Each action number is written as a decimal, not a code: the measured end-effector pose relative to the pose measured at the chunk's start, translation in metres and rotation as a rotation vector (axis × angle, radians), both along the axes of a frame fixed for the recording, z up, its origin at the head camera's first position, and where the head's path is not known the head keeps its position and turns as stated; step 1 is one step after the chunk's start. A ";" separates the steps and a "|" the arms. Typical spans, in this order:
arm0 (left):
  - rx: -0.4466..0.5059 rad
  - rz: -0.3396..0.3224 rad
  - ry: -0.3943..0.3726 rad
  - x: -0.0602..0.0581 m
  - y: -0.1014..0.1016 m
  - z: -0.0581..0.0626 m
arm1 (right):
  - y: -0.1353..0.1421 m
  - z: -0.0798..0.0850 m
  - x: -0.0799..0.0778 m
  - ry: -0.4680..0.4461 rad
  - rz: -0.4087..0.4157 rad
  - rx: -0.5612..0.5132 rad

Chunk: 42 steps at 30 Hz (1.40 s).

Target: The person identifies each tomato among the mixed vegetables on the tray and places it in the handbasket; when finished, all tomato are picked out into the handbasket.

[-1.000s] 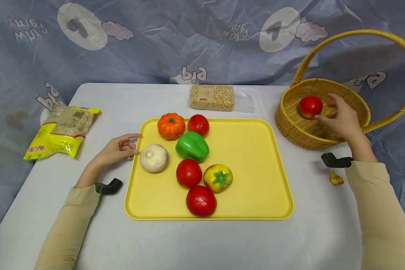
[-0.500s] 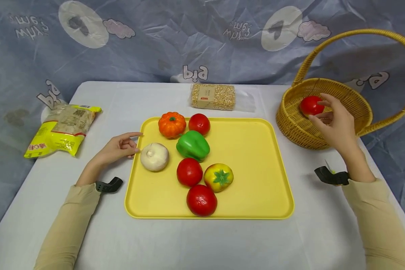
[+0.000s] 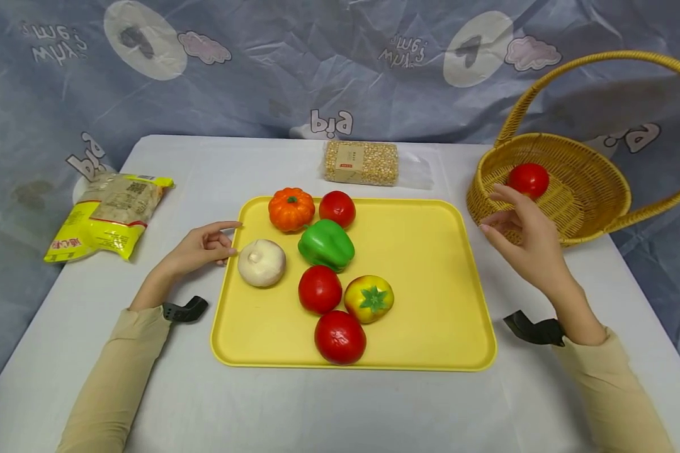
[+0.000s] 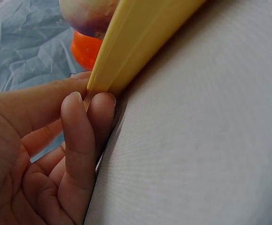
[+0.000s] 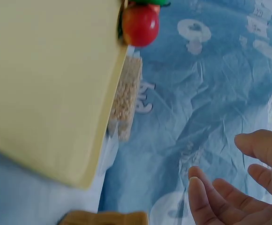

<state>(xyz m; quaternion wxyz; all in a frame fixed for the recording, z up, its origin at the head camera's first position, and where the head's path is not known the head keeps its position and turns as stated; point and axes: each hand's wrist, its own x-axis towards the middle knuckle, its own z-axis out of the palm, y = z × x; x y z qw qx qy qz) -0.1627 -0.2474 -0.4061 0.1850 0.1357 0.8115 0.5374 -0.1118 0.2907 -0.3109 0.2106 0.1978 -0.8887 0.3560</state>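
Near ctr: yellow tray (image 3: 430,270) w/ 2 red tomatoes (image 3: 340,338), yellow-red fruit (image 3: 369,299), white veg. (image 3: 262,263), green pepper (image 3: 327,245), orange pumpkin (image 3: 291,209), third red tomato (image 3: 337,209). At tray's L rim: L hand (image 3: 198,247), fingertips touching; pinch vs. mere contact, cannot tell. In L wrist view only: white veg.'s purple underside (image 4: 88,27). Near wicker basket (image 3: 595,182), L side: R hand (image 3: 529,245), thumb & fingers parted wide. In basket, per head view only: red fruit (image 3: 528,180). Far ctr: pkt. of corn kernels (image 3: 368,163).
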 end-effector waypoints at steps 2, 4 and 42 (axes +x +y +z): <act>0.002 -0.001 0.002 0.000 0.000 0.000 | -0.008 -0.002 0.003 0.005 0.047 0.000; 0.008 -0.001 0.002 0.000 0.000 0.000 | -0.015 -0.005 0.006 0.011 0.098 0.000; 0.071 -0.009 0.015 -0.001 -0.001 -0.002 | -0.103 -0.044 0.027 -0.507 0.597 0.319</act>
